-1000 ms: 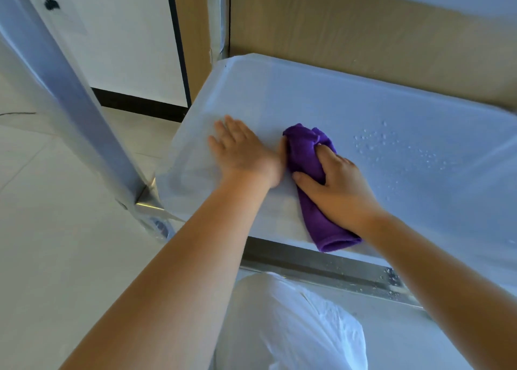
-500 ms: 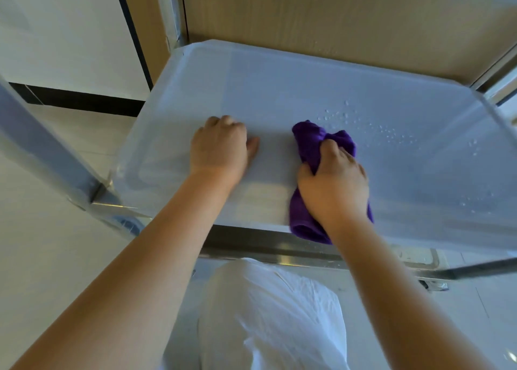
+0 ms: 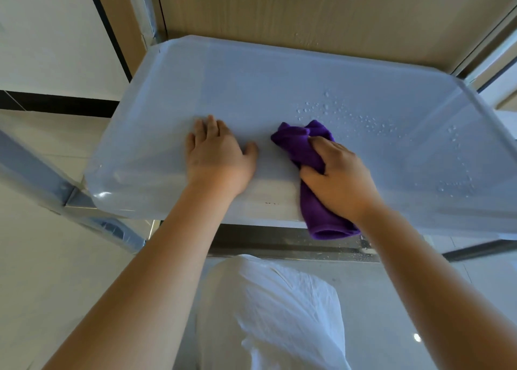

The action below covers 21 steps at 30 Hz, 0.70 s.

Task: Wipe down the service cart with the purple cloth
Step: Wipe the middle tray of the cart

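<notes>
Since half a second ago, left hand [image 3: 216, 157] went from curled to flat, fingers straight, palm pressed on the service cart [image 3: 279, 90] tray top, left of centre. Right hand [image 3: 340, 178] grips the bunched purple cloth [image 3: 300, 146] on the tray, just right of the left hand; cloth tail hangs over the near edge. Water droplets [image 3: 349, 115] sit beyond the cloth.

Left hand [image 3: 216, 157] uncurled, now flat on cart shelf [image 3: 251, 95]; right hand [image 3: 340, 178] slid purple cloth [image 3: 303, 143] rightward.
</notes>
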{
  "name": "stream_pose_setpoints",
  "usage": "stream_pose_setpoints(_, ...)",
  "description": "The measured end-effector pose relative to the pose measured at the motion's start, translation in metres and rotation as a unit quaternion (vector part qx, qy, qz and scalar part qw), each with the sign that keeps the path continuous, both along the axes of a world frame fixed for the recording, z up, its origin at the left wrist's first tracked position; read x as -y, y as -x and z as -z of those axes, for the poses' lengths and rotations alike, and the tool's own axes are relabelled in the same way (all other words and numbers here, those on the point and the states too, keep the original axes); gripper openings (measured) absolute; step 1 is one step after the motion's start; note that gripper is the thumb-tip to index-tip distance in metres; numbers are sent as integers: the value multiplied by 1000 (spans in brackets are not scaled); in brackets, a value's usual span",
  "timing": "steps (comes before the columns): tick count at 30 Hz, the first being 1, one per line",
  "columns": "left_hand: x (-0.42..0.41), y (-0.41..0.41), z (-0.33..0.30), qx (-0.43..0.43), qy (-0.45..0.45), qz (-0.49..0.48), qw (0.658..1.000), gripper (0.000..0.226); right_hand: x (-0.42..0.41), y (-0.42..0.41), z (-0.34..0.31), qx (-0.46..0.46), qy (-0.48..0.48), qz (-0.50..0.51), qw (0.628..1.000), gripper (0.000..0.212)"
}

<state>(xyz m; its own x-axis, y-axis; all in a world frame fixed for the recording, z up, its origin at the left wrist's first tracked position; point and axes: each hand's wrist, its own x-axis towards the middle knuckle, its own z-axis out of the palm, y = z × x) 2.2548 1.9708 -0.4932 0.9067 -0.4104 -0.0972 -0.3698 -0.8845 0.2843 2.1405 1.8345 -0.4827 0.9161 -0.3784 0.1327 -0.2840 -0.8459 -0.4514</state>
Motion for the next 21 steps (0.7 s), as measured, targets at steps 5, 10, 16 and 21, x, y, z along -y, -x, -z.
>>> stream_pose_setpoints(5, 3, 2, 0, 2, 4, -1, 1000, 66, 29, 7, -4, -20, 9, -55, 998, 25)
stream_pose_setpoints(10, 4, 7, -2, 88, 88, 32, 992, 54, 25, -35, -4, -12, 55, -145, 988, 36)
stream_pose_setpoints(16, 11, 0, 4, 48, 131, 31, 990, 53, 25, -101, 0, -28, 30, -150, 988, 19)
stream_pose_setpoints(21, 24, -8, 7, 53, 111, 25, 992, 54, 33, -142, 1, -34, 25, -130, 991, 13)
